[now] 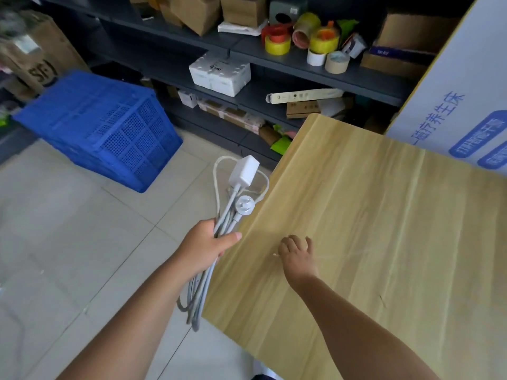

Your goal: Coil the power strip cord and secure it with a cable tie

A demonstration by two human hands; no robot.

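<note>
My left hand (204,249) grips a bundle of grey cord (201,292) folded into long loops, held off the table's left edge above the floor. The white power strip block (244,171) and the round white plug (245,206) stick up above my fist. Loops hang down below the hand. My right hand (297,255) rests fingers-down on the wooden table (384,229), its fingertips at a thin pale cable tie (275,255) lying flat there. Whether the fingers pinch the tie is unclear.
A blue plastic crate (101,127) lies tilted on the tiled floor at left. Dark shelves (301,64) behind hold tape rolls, cardboard boxes and a foam box. A large white carton (461,105) stands at the table's far right.
</note>
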